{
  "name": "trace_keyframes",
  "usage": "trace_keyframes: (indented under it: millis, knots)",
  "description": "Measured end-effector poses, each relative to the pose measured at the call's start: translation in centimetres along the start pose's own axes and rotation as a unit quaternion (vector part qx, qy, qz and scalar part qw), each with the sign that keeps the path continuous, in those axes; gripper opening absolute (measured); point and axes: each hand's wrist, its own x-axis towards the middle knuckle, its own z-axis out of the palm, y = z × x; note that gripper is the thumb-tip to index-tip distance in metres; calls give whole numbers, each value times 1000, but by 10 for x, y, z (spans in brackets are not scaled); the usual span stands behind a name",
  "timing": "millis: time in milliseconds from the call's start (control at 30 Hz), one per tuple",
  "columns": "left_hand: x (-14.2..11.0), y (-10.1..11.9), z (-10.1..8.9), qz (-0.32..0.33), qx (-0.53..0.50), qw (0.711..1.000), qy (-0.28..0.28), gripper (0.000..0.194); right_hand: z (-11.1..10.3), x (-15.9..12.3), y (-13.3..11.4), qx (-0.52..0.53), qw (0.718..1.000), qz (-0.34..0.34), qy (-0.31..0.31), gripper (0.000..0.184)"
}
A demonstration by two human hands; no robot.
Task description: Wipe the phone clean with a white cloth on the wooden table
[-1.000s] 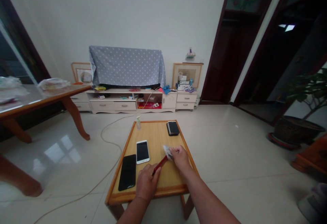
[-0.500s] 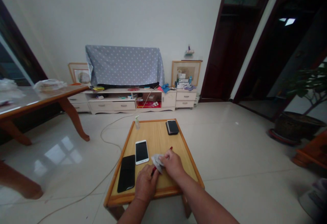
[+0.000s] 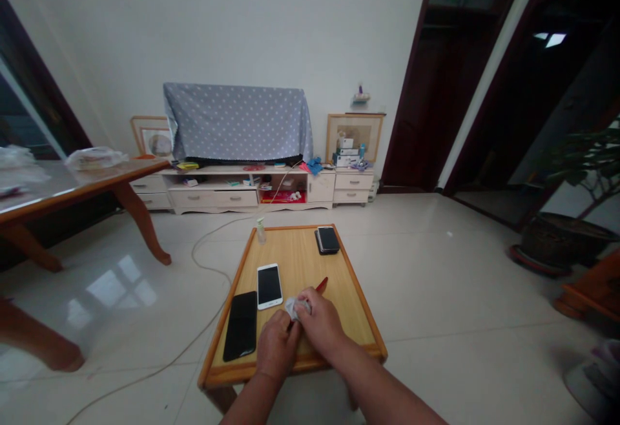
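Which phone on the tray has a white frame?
The white-framed smartphone, mid-tray; the large black phone left of it and the small dark phone in the far corner show no white.

Smooth varnished wood table, glossy glass phone screen, matt white cloth

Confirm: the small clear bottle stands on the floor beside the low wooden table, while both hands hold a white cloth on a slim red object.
No: the head view shows the small clear bottle standing on the low wooden table at its far edge, not on the floor. The rest holds.
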Motion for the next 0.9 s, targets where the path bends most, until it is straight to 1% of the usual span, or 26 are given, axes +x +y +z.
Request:
trace_keyframes:
  millis: [67, 100, 133, 200, 300, 433, 500, 567, 667, 767, 833, 900]
  knots:
    - [0, -1, 0, 3, -7, 1000, 2, 27, 3, -9, -11, 8, 998, -49, -35, 12]
    - [0, -1, -1, 3, -10, 1000, 3, 26, 4, -12, -14, 14, 997, -62, -44, 13]
    - [-1, -2, -1, 2, -12, 1000, 3, 25, 4, -13, -15, 20, 996, -66, -48, 12]
    - [-1, -1, -1, 0, -13, 1000, 6, 22, 4, -13, -12, 31, 997, -53, -44, 8]
    - [-3, 0, -2, -4, -12, 1000, 14, 23, -1, -7, -1, 30, 999, -20, -11, 6]
    - [-3, 4, -5, -3, -18, 1000, 22, 32, -19, 6, 11, 9, 996, 15, 87, 8]
    - [-3, 5, -6, -4, -22, 999, 23, 35, -28, 10, 13, -4, 992, 12, 129, 12]
    - [-3, 6, -6, -5, -25, 999, 22, 36, -32, 12, 13, -28, 990, -20, 137, 17]
    - [-3, 4, -5, -10, -26, 999, 18, 36, -25, 6, 9, -70, 989, -97, 91, 25]
    - [-3, 0, -3, -20, -27, 999, 15, 33, -7, -10, -2, -88, 981, -173, 24, 31]
    - [-3, -3, -1, -26, -30, 999, 14, 30, 4, -21, -10, -86, 975, -206, -13, 34]
    - [-2, -5, -1, -30, -33, 999, 11, 28, 9, -28, -15, -88, 970, -223, -40, 38]
